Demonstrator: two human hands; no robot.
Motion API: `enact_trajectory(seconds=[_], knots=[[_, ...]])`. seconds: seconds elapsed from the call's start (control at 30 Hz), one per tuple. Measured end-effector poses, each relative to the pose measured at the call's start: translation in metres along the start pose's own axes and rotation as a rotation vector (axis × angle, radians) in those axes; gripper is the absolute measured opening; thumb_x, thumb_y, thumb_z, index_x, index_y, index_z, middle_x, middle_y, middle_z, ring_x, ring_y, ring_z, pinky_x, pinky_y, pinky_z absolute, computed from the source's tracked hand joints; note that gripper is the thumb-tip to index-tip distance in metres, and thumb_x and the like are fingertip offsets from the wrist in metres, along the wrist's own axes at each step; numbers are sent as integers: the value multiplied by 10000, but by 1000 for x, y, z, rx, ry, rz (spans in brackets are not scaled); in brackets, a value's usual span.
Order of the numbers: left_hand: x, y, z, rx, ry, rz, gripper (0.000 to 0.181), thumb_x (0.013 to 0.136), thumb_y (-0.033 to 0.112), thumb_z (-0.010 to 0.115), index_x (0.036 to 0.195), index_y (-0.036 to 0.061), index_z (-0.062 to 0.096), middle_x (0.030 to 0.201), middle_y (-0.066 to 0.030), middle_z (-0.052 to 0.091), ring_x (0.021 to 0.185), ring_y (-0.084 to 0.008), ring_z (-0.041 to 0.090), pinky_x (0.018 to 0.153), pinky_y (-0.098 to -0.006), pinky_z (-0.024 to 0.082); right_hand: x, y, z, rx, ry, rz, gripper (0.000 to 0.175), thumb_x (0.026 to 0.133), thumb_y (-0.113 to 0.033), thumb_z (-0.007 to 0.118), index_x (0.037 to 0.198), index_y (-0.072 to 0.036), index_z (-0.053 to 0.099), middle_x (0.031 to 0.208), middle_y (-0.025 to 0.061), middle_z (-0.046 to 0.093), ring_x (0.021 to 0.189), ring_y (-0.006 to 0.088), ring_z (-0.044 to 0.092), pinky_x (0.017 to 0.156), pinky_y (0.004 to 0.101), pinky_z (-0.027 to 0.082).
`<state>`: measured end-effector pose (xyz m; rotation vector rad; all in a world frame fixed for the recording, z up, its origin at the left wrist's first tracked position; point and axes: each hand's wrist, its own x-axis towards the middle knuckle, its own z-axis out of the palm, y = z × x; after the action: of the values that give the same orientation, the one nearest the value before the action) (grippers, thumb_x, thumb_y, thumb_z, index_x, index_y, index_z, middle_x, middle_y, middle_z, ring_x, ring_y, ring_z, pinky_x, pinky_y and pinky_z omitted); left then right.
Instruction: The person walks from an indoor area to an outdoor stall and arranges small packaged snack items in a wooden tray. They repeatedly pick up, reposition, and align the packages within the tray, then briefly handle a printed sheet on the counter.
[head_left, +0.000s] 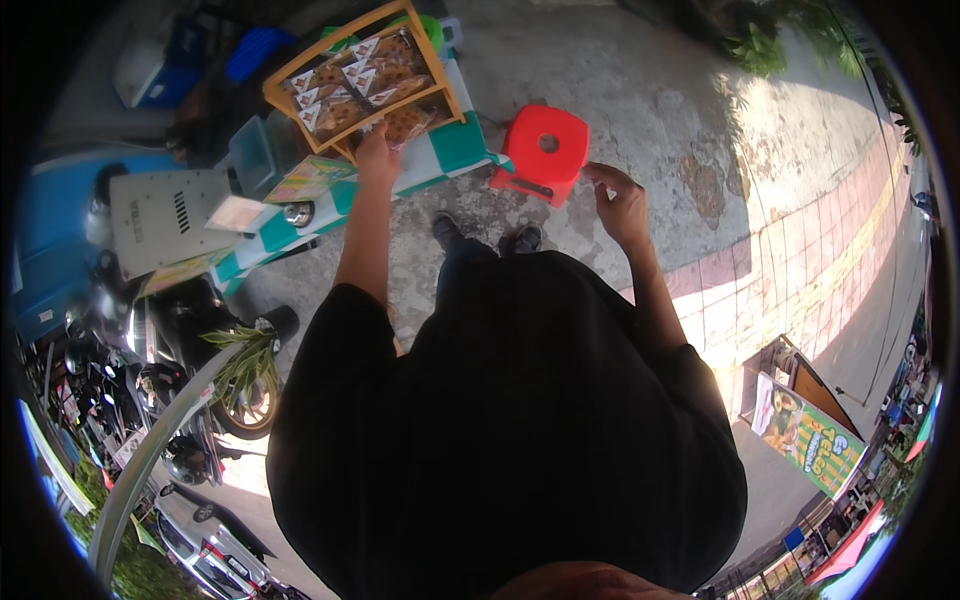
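Note:
My left hand (377, 156) reaches to the front of a wooden display rack (459, 106) and grips a clear-wrapped cookie (409, 124) by its near end. Behind it, several similar wrapped cookies (390, 71) with white triangular labels lie in rows inside the rack. My right hand (622, 204) hangs beside a red plastic stool (546, 150), fingers bent, with the index fingertip close to the seat's edge; whether they touch is unclear. A small white patch shows between its fingers, too small to identify.
A green-and-white checked cloth (457, 146) covers the table under the rack. On it stand a printed card (311, 178) and a small metal item (298, 214). A potted plant (251, 360) and parked motorcycles (187, 322) are at left. A printed banner (810, 435) stands at right.

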<state>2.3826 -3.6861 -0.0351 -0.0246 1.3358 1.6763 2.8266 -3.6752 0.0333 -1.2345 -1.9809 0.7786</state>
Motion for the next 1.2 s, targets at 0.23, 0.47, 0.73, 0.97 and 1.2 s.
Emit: enact_trajectory(seconds=[0.23, 0.47, 0.73, 0.97, 1.2], knots=[[43, -9, 9, 217, 127, 77, 434, 1145, 140, 477, 1560, 20, 435, 1508, -113, 538, 1285, -272, 596, 1125, -428, 503, -4, -4, -1, 41, -19, 51, 398, 841, 107, 586, 1125, -77, 796, 1135, 135, 788, 1026, 306, 770, 907, 380, 609], [75, -30, 11, 770, 248, 384, 344, 1064, 203, 676, 1352, 18, 640, 1379, -111, 646, 1211, -280, 629, 1042, -419, 504, -16, -2, -4, 28, -32, 100, 385, 848, 99, 588, 1129, -67, 793, 1147, 138, 786, 1034, 303, 768, 906, 380, 611], [103, -39, -3, 1276, 89, 567, 343, 1036, 272, 729, 1277, 29, 724, 1179, -93, 760, 1045, -232, 697, 913, -371, 522, -24, -3, -6, -5, -82, 153, 394, 853, 98, 590, 1147, -70, 789, 1159, 133, 786, 1025, 296, 770, 883, 384, 621], [12, -45, 8, 929, -126, 785, 281, 1006, 338, 772, 1211, 154, 826, 1042, -75, 823, 854, -77, 727, 757, -270, 556, -20, -3, 0, 53, -39, 136, 372, 889, 89, 592, 1167, -70, 781, 1166, 129, 782, 1020, 299, 772, 846, 379, 642], [-42, -12, 38, 1051, -263, 1417, 166, 958, 155, 779, 1114, 108, 809, 982, -73, 805, 854, -270, 745, 796, -340, 577, -3, -25, 8, 109, -62, 109, 364, 903, 78, 601, 1179, -81, 777, 1174, 115, 781, 1028, 300, 772, 867, 381, 647]])
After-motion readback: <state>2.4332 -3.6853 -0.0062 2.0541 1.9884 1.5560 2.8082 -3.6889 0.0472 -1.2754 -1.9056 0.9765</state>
